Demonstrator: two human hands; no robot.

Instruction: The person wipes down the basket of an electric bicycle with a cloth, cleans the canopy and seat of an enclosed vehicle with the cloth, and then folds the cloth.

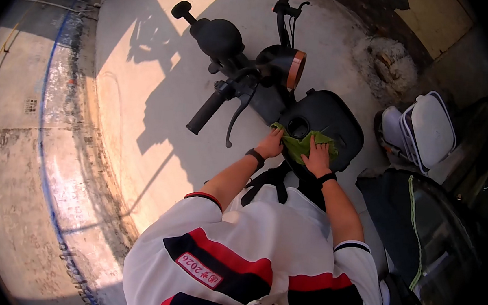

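"Findings at the black panel [337,117]?"
"Near edge: left hand [271,143] part-curled on the green cloth [296,148], grip cannot be confirmed; right hand [317,158] laid over it, fingers spread."
"Cloth position?"
"On the panel, under and between both hands, nearside of the round opening [298,127]. Headlamp [277,61] stands beyond the panel."

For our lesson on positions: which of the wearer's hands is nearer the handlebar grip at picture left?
Left. The left hand, at the green cloth, is right of the handlebar grip, not touching it; the right hand, on the cloth, is farther right.
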